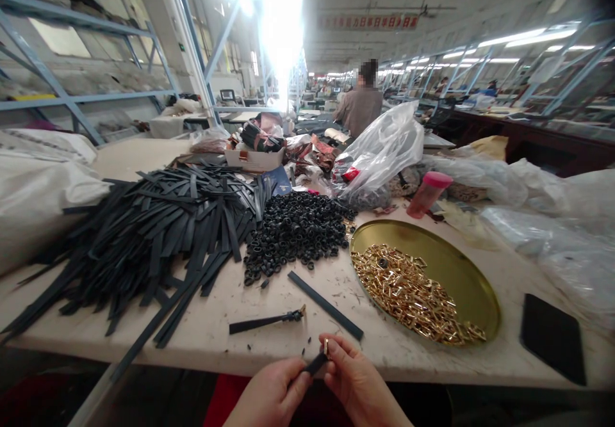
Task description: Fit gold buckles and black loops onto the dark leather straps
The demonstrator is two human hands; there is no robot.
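At the table's front edge my left hand (276, 388) grips a short black strap (316, 364). My right hand (353, 376) pinches a small gold buckle (327, 348) at the strap's far end; whether the strap passes through it is hidden by the fingers. Just beyond my hands lies another strap with a gold buckle and black loops (266, 322) at one end. A plain black strap (327, 305) rests slantwise to its right. Further off are a heap of small black loops (298, 228) and a big pile of black straps (163, 228).
A round gold tray (473, 273) holds many gold buckles (408, 286) and one black loop. Beyond it stands a pink-lidded jar (428, 194). A black flat slab (552, 337) lies at right. Plastic bags (384, 152) and a carton (254, 159) line the back; a person (360, 107) sits beyond.
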